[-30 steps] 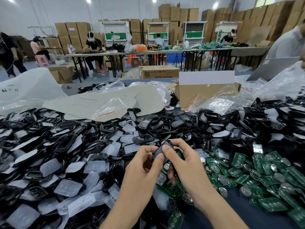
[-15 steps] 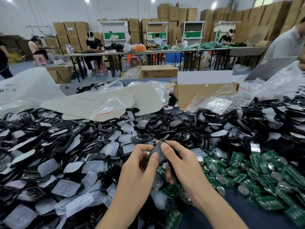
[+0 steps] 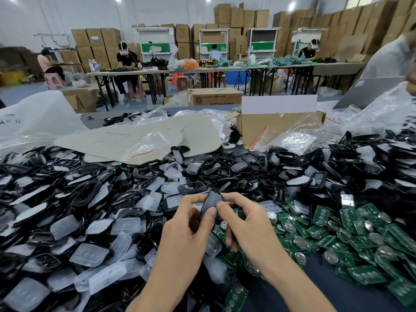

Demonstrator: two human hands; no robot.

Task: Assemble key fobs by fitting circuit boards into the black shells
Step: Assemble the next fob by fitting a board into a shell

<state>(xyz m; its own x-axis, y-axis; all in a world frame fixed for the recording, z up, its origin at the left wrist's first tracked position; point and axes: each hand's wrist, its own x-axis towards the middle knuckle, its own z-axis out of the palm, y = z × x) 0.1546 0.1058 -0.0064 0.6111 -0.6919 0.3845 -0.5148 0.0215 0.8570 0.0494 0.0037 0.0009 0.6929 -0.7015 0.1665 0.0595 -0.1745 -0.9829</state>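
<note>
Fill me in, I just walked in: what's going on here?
A person holds one black shell, pinched between the left hand and right hand with both thumbs on it. It is held above heaps of loose shells and clear button pads; green circuit boards lie to the right. Whether a board is inside cannot be seen.

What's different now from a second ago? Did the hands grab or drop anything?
Nothing grabbed or dropped: the left hand and right hand still pinch the same black shell, turning it slightly so more of its broad face shows. A person at the far left has moved off leftward. The piles of shells, clear pads and green boards lie unchanged.
</note>
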